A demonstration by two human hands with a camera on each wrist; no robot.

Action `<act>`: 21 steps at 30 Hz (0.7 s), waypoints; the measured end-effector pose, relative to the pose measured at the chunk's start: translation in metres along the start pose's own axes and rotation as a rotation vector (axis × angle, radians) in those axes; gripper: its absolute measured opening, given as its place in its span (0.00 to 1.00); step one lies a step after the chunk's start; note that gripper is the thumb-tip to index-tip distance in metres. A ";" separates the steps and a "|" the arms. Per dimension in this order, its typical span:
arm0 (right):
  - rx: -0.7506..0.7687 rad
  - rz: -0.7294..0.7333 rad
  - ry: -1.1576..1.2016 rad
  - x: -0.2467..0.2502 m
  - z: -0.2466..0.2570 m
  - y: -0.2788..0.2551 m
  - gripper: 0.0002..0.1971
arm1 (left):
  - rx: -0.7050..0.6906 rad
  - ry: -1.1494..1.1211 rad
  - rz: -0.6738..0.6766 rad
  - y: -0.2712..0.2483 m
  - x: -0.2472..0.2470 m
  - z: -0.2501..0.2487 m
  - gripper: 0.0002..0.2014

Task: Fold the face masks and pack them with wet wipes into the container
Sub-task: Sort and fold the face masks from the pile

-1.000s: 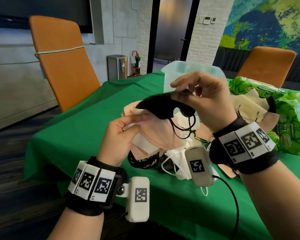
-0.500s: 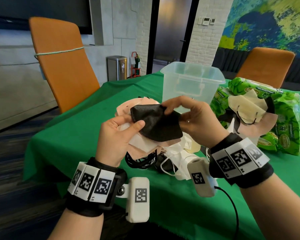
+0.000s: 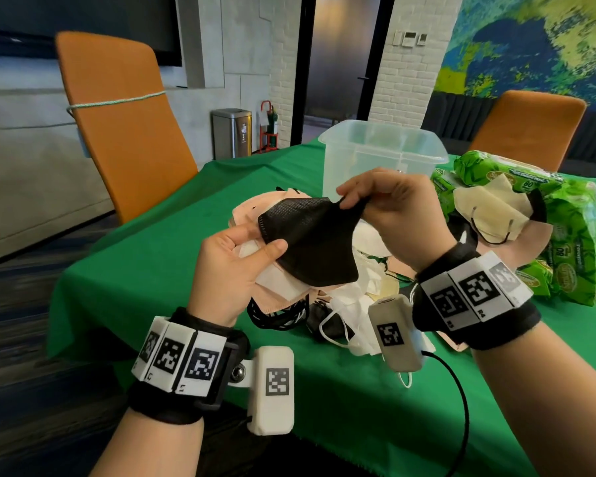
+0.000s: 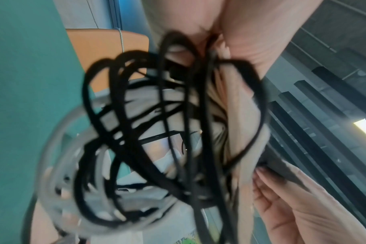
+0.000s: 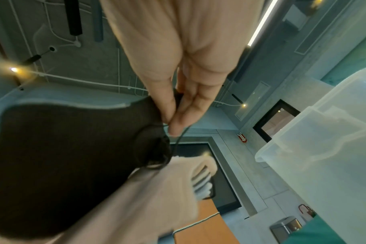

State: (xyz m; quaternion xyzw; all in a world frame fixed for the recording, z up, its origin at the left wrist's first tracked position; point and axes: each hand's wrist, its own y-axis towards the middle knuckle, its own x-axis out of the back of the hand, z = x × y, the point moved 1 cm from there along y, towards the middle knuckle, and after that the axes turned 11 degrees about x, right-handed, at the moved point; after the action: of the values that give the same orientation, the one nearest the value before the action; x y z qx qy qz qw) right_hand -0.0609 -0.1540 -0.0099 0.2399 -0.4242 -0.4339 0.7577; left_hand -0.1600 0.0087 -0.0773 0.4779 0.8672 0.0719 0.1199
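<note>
Two hands (image 3: pixel 396 215) pinch one black mask (image 3: pixel 310 242) — folded flat, matte, textured

place: office meeting room | cues: orange chairs (image 3: pixel 124 125) stood round green-clothed table (image 3: pixel 172 242); wall screen (image 3: pixel 76 25); steel bin (image 3: pixel 231 132); painted mural (image 3: pixel 537 43)

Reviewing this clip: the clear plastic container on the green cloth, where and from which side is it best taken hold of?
Probably by the rim of the clear container: it stands upright and open-topped behind the black mask, and its flared lip juts out past smooth walls. Come from above, fingers over opposite edges. The wet wipe packs crowd its right side, so the left side is freer.
</note>
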 end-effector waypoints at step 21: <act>0.003 0.525 -0.420 -0.021 0.025 0.002 0.24 | 0.023 0.036 0.211 0.000 -0.002 0.001 0.16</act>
State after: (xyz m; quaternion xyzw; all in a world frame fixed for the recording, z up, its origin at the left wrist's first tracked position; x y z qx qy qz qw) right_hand -0.0869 -0.1345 -0.0046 0.0289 -0.6192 -0.2632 0.7392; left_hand -0.1582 0.0070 -0.0783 0.5665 0.8149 0.0826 0.0904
